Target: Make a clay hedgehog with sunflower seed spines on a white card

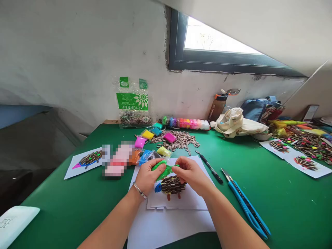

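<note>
My left hand (149,175), with a silver bracelet on its wrist, holds a packet of bright green clay (161,169) between thumb and fingers. My right hand (191,173) pinches the right end of the same green packet. Just below the hands, on white paper (192,200), lies a hedgehog figure (172,185) with a blue head, a back of striped sunflower seeds and brown legs. More white sheets lie beneath it.
Clay packets (147,135) and loose seeds (181,140) lie beyond the hands. A pen (209,166) and a blue cutter (246,204) are at the right. Finished-looking hedgehog pictures lie left (89,159) and far right (306,162). A seed bag (133,103) leans on the wall.
</note>
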The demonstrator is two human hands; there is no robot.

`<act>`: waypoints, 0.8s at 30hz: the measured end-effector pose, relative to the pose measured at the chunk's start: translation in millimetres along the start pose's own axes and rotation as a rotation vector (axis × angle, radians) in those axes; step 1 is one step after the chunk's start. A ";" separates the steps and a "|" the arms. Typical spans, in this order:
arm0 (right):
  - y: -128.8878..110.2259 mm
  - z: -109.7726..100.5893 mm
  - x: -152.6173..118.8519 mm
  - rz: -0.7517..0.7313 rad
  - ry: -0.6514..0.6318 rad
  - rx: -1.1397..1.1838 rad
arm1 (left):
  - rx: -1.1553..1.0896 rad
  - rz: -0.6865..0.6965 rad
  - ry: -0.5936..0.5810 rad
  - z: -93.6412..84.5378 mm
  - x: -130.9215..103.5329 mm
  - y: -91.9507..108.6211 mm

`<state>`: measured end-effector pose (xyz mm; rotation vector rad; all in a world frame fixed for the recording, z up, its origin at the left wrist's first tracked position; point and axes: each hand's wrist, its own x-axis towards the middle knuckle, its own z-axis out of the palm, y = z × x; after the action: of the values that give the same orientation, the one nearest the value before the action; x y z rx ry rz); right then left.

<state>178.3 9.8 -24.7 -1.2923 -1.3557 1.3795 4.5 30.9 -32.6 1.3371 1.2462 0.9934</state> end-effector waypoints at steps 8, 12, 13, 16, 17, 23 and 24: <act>2.5 -1.6 2.0 0.057 -0.011 0.092 | 0.045 0.030 0.003 0.4 -0.6 0.4; 4.1 -3.3 3.7 0.019 0.057 0.104 | 0.054 0.032 -0.015 0.6 -0.4 -0.2; 3.9 -4.2 3.7 0.008 0.047 0.129 | 0.054 0.032 -0.016 0.6 -0.5 -0.2; 2.7 -7.7 3.1 0.027 -0.046 0.204 | 0.047 0.026 -0.011 0.5 -1.2 0.3; 2.4 -8.9 2.7 0.043 -0.076 0.218 | 0.045 0.022 -0.010 0.6 -1.6 0.6; 2.2 -15.8 2.1 0.101 -0.137 0.223 | 0.024 0.025 0.001 1.4 -3.4 2.6; 2.0 -16.8 2.1 0.089 -0.140 0.201 | 0.023 0.027 0.004 1.3 -3.6 3.1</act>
<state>194.6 14.6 -25.4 -1.1522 -1.2261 1.6488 5.8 27.3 -29.5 1.3731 1.2485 1.0035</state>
